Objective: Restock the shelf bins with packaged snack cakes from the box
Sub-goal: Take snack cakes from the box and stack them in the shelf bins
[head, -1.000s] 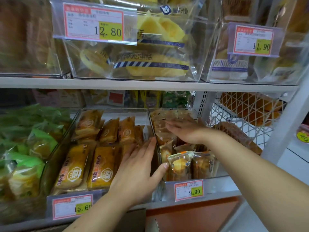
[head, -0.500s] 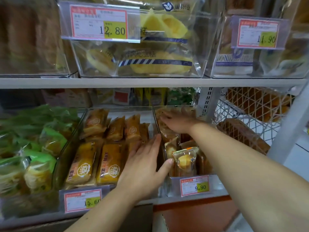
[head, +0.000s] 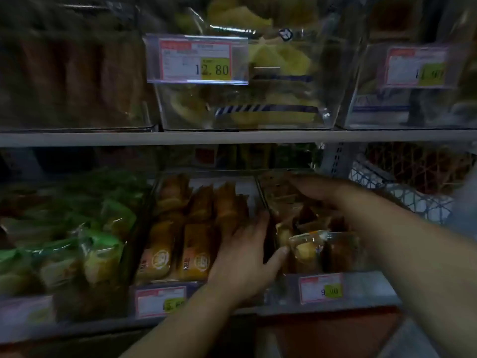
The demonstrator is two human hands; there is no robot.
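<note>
The picture is dark and blurred. On the lower shelf stands a clear bin (head: 366, 282) priced 9.90, filled with wrapped snack cakes (head: 307, 250). My right hand (head: 317, 189) reaches deep into that bin and lies flat on the cakes at the back. My left hand (head: 242, 257) rests with straight fingers against the wall between this bin and the one to its left, thumb touching the front cake. Orange-wrapped cakes (head: 196, 254) fill that left bin.
Green packets (head: 100, 249) fill the bin at far left. The upper shelf (head: 232, 136) holds clear bins of yellow cakes (head: 271, 115) with price tags. A white mesh basket (head: 402, 187) sits to the right. A red-brown panel (head: 333, 337) lies below the shelf edge.
The view has gone dark and blurry and shifted. My right hand has pushed a little further back in the bin. My left hand stays on the divider.
</note>
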